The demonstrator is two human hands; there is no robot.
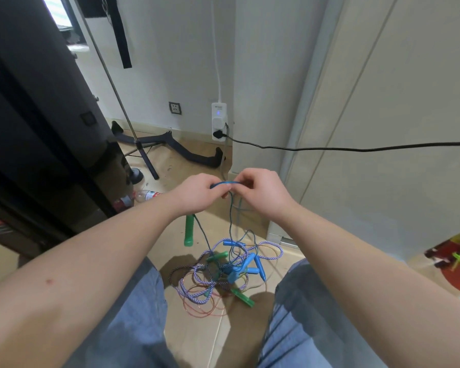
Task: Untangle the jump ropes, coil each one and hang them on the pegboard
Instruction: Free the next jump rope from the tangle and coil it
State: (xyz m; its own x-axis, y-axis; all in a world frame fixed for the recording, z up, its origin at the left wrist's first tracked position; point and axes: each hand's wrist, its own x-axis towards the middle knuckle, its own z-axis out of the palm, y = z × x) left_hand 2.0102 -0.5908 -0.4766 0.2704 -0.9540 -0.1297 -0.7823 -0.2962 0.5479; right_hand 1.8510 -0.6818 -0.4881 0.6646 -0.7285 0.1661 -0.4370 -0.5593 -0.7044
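Nearest are the person's two legs in blue denim [133, 328], and on the pale wooden floor [223, 341] between them lies the tangled heap of jump ropes [218, 272]: a purple-and-white braided rope [197, 285] in loose loops, a thin orange cord [207, 309] under it, several bright blue plastic handles [250, 261] and a green plastic handle [243, 298] at the near edge. Above the heap a second green handle [189, 231] dangles under the left wrist, its cord trailing down into the knot. The left hand [197, 193] has its fingers curled round a short arc of dark blue cord [225, 183], and the right hand [260, 189] pinches the other end of that arc; one strand drops from between them straight into the pile. The step looks like freeing this blue rope first. It would go best by feeding slack upward a little at a time and following the strand to each crossing, rather than pulling hard, which would likely cinch the loops below. Farther off lie a clear plastic bottle [146, 195], a black tripod base [170, 144] and a white power strip [219, 120] on the wall. No pegboard is in view.
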